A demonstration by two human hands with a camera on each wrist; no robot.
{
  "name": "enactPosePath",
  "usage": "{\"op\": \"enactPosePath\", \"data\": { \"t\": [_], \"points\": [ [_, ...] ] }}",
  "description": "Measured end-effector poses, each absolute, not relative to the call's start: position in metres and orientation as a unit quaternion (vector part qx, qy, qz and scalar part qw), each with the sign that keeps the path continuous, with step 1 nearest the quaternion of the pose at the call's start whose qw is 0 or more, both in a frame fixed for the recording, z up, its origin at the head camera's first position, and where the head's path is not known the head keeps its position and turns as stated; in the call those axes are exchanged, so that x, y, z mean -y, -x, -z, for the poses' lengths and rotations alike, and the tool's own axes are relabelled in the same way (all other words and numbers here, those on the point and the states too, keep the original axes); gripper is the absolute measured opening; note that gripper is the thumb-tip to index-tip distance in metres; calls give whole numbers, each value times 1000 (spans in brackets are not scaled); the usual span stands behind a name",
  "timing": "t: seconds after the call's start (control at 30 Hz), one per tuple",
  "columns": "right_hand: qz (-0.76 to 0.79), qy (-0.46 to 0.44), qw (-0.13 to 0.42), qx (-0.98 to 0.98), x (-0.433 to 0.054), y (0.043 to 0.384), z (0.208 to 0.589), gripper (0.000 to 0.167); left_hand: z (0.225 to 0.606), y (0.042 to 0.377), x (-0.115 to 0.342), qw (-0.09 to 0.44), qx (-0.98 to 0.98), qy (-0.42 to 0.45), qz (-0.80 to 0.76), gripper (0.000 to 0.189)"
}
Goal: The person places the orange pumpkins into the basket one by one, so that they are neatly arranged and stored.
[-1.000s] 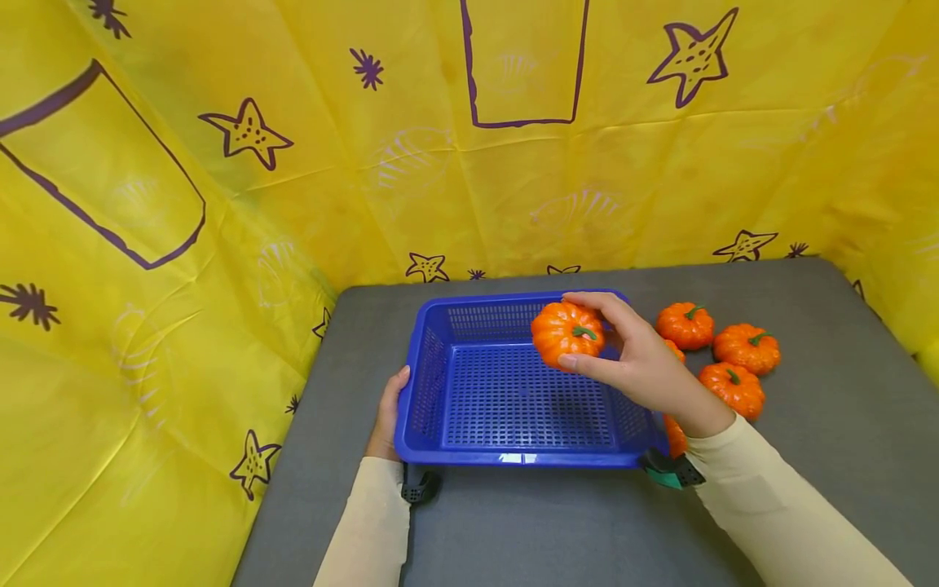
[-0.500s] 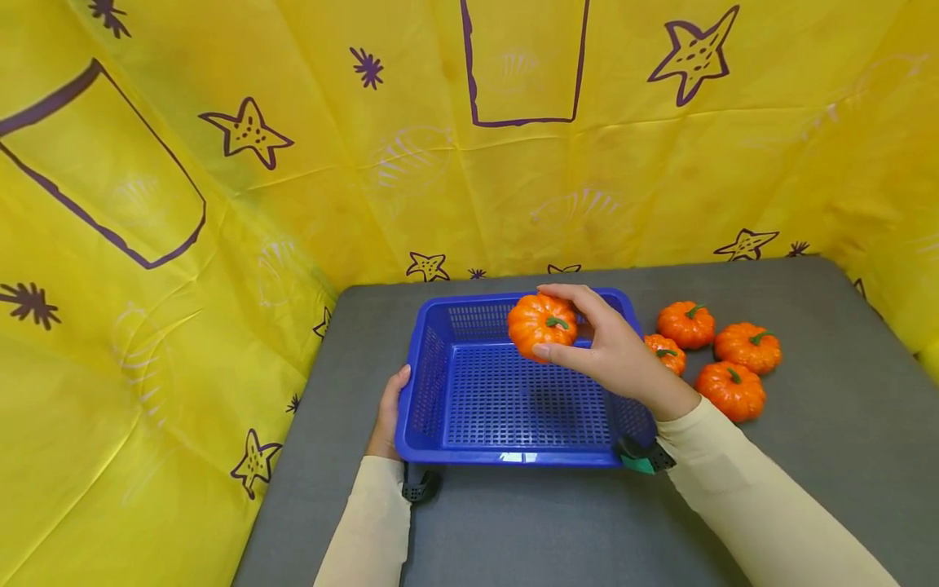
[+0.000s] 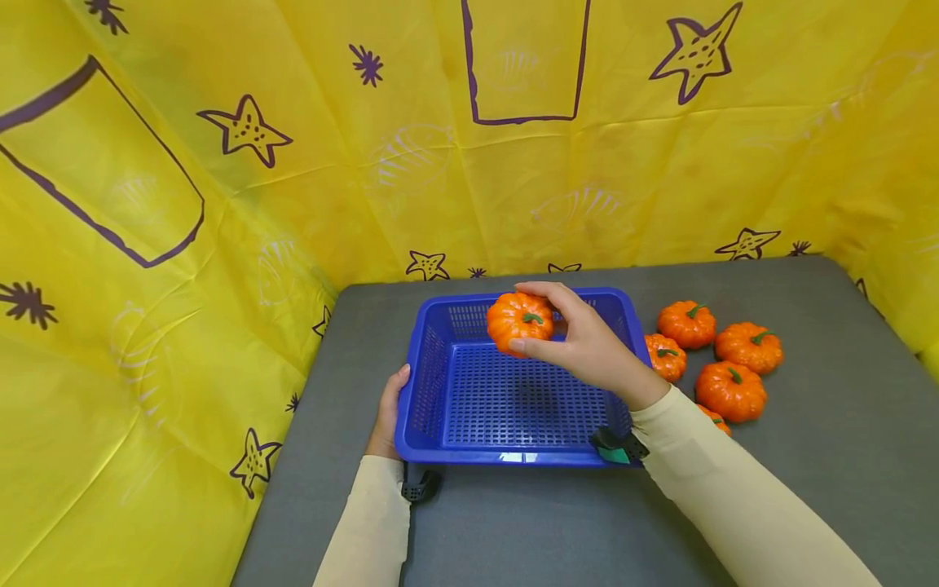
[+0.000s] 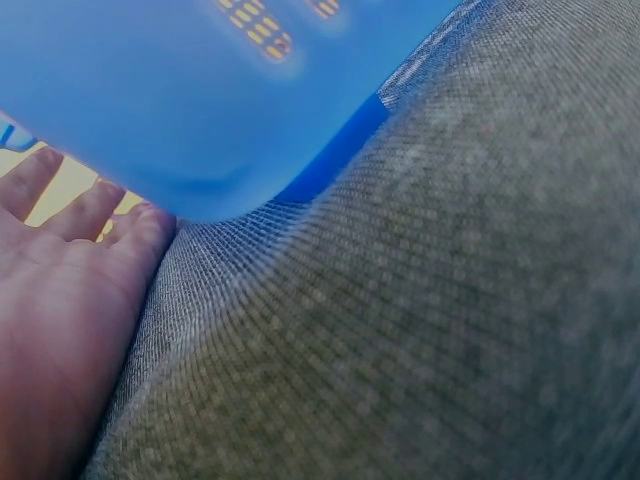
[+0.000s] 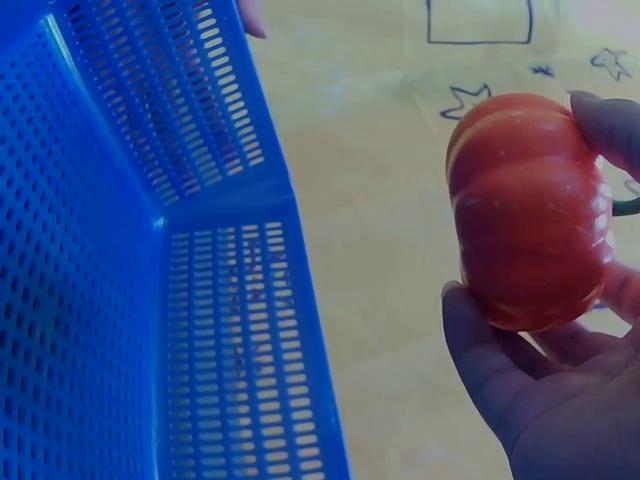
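My right hand (image 3: 579, 342) holds a small orange toy pumpkin (image 3: 517, 323) with a green stem, above a blue plastic basket (image 3: 469, 458). Thumb and fingers pinch the pumpkin's sides in the right wrist view, where its ribbed orange surface (image 5: 530, 215) shows closely. The basket's perforated floor is bare, with a dark shadow on it. At the basket's left side, my left hand (image 3: 386, 416) rests against the outer wall, a fingertip right at the rim. In the left wrist view, the extended fingers (image 4: 85, 215) touch the basket's outside (image 4: 200, 110).
Several more orange pumpkins (image 3: 734, 391) lie on the grey cloth-covered table (image 3: 513, 530) to the right of the basket; one (image 3: 713, 418) is partly hidden by my right sleeve (image 3: 734, 489). Yellow printed cloth (image 3: 330, 204) walls in the table's back and sides.
My right hand has carried the pumpkin leftward over the basket and slightly away from me, uncovering pumpkins on the right. My left hand and the basket have stayed in place.
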State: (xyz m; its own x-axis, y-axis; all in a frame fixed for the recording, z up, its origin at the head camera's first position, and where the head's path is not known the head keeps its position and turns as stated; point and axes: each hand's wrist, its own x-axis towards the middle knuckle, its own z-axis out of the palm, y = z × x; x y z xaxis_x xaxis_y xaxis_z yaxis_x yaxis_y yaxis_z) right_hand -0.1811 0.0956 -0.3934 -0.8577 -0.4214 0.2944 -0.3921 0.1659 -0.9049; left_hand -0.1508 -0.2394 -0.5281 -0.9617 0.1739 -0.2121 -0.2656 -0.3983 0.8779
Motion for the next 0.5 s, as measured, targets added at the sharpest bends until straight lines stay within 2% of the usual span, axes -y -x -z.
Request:
{"op": "enactPosePath", "data": {
  "t": [0.5],
  "points": [
    [604,272,38,-748,-58,194,393,69,529,153,241,135,-546,41,-826,72]
  ]
}}
